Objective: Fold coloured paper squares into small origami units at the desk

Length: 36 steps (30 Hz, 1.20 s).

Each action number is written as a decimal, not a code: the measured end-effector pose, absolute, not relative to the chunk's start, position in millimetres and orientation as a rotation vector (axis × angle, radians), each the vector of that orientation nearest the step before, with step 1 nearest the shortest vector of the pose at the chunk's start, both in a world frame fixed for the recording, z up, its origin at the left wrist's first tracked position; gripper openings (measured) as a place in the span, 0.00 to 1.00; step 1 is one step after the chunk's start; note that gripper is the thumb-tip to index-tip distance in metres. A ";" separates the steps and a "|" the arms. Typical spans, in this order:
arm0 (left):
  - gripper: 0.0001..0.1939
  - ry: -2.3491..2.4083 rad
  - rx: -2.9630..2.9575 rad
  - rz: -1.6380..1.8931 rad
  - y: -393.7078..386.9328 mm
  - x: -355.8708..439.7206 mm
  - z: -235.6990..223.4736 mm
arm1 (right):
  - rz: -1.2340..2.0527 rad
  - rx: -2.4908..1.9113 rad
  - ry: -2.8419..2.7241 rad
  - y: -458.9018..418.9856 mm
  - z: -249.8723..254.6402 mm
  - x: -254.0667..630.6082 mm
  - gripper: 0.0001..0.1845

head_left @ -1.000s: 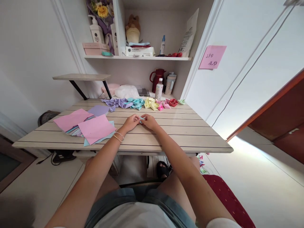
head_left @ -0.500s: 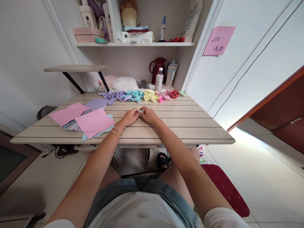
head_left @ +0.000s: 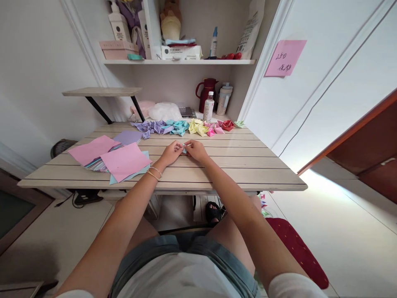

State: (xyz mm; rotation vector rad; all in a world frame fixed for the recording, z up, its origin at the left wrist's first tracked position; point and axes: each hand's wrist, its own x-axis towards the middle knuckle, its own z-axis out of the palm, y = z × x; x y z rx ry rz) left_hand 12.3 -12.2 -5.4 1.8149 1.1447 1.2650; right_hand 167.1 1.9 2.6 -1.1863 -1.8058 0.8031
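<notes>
Between my two hands, over the middle of the desk, is a small folded piece of light blue paper (head_left: pixel 185 150), mostly covered by fingers. My left hand (head_left: pixel 172 152) pinches it from the left, fingers curled. From the right, my right hand (head_left: pixel 196 150) grips it with thumb and fingertips. Beyond them lies a row of folded paper pieces: purple ones (head_left: pixel 156 126), blue ones (head_left: pixel 178 127), yellow ones (head_left: pixel 198 127), pink ones (head_left: pixel 214 127), a red one (head_left: pixel 228 125) and a green one (head_left: pixel 239 123).
Loose pink sheets (head_left: pixel 126 160) lie over a stack of coloured paper at the left of the slatted desk (head_left: pixel 242 165). Behind the row stand a clear bottle (head_left: pixel 209 106), a dark red jug (head_left: pixel 207 92) and a tumbler (head_left: pixel 223 99). A small raised stand (head_left: pixel 102 92) is at the back left.
The blue paper has turned between my fingers and now shows a little below them. My hands stay almost in place; the whole view has shifted slightly.
</notes>
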 end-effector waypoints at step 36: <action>0.05 1.275 1.984 1.332 -14.0 8.9 -4.2 | 0.514 -1.145 -1.903 1.9 0.8 165.4 0.04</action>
